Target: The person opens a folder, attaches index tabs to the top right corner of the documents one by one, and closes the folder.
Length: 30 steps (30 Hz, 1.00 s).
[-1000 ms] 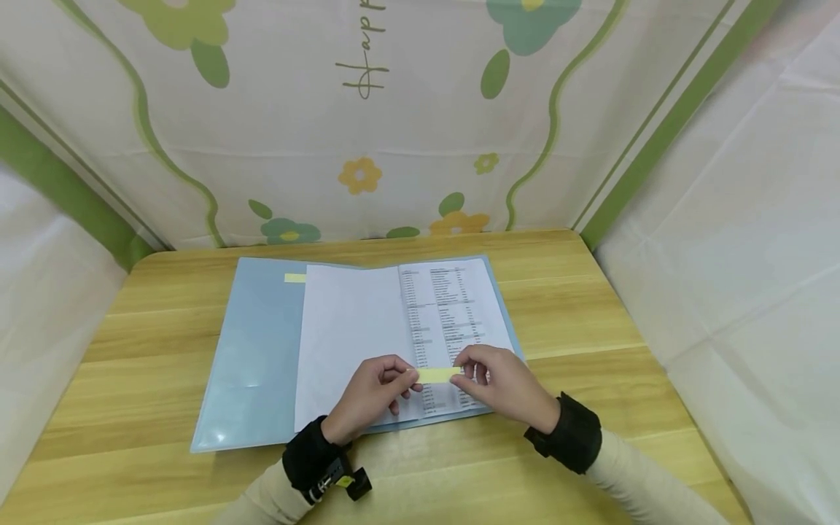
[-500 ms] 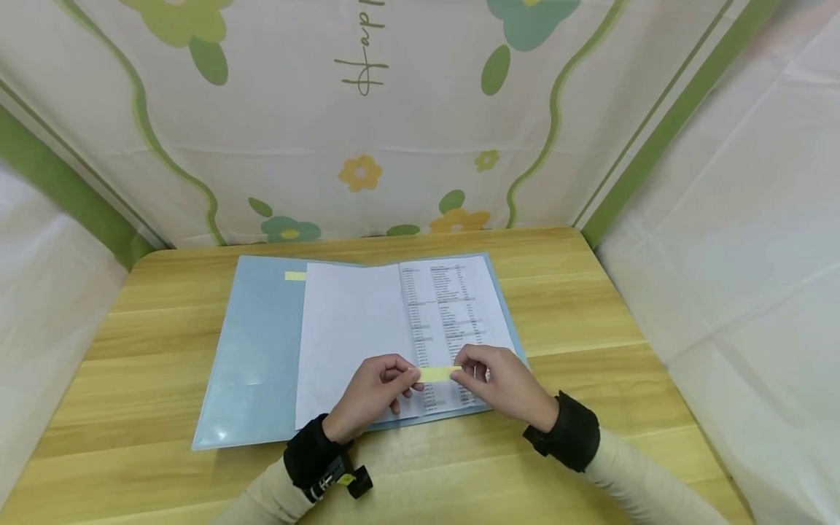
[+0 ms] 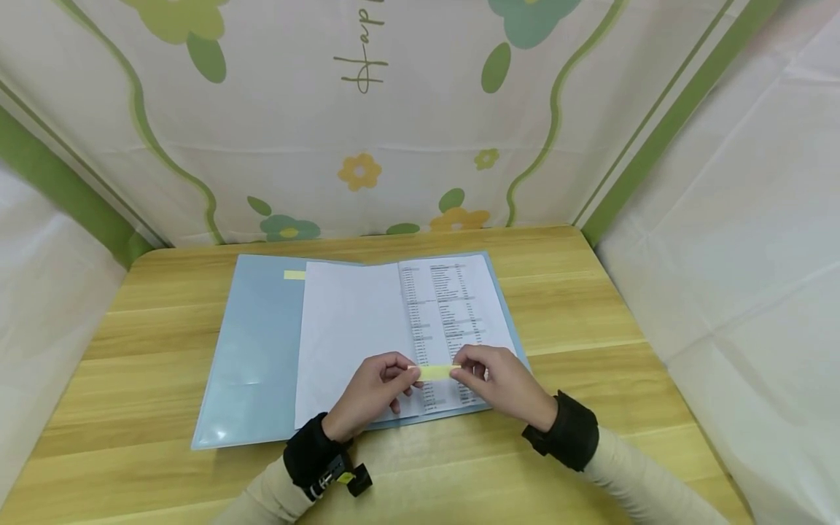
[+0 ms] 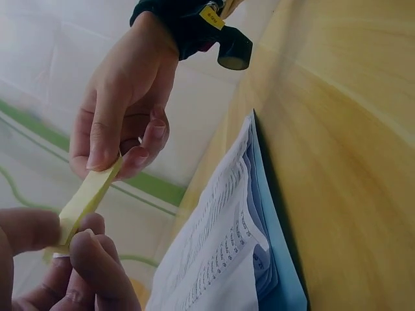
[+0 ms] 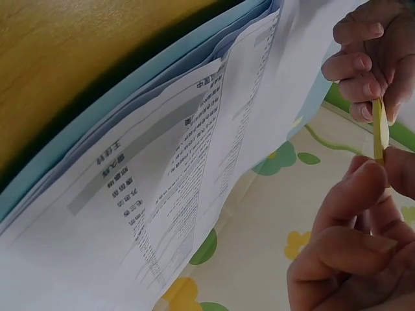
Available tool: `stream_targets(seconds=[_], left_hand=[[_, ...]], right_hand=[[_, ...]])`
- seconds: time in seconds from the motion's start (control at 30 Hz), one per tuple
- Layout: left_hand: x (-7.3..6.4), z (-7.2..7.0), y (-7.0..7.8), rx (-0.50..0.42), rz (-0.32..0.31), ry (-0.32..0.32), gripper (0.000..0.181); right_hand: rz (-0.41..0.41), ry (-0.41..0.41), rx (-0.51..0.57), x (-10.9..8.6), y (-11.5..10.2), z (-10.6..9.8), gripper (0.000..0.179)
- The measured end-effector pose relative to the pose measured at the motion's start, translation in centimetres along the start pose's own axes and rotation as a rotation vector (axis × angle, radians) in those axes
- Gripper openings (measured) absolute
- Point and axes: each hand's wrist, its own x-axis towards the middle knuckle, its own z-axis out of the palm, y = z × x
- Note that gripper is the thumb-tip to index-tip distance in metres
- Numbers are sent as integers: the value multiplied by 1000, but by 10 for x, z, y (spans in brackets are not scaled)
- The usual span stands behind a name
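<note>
A narrow yellow sticky note [image 3: 436, 373] is stretched level between both hands, over the lower part of a printed page [image 3: 446, 313]. My left hand [image 3: 375, 392] pinches its left end between thumb and fingers; my right hand [image 3: 502, 383] pinches the right end likewise. In the left wrist view the sticky note [image 4: 87, 201] slants between the two sets of fingertips, raised off the papers. The right wrist view shows the sticky note [image 5: 380, 133] nearly edge-on. Beneath the hands lies an open light-blue folder [image 3: 252, 350], its white blank sheet [image 3: 348, 328] turned to the left.
Another yellow sticky note [image 3: 294, 275] shows at the upper left, on the folder's cover beside the blank sheet. The folder rests on a wooden table [image 3: 577, 313]. A white curtain [image 3: 426, 109] with flower prints hangs behind, and plain white cloth [image 3: 741, 292] borders the right.
Both hands keep their pinch on the sticky note and barely move. The head view shifts very slightly; the folder and pages stay as they were.
</note>
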Motion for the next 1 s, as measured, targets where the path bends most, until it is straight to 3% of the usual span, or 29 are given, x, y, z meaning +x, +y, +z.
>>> stream_targets(seconds=[0.33, 0.5, 0.73, 1.0], left_hand=[[2, 0, 3, 13, -6, -21, 30], [2, -2, 7, 32, -12, -84, 36], [4, -2, 9, -6, -44, -186, 29], [4, -1, 6, 110, 30, -220, 22]], right_hand=[[-54, 60, 14, 0, -5, -2, 3], [-124, 78, 49, 1, -5, -2, 9], [-195, 95, 40, -1, -5, 0, 11], [-202, 96, 12, 0, -4, 1, 15]])
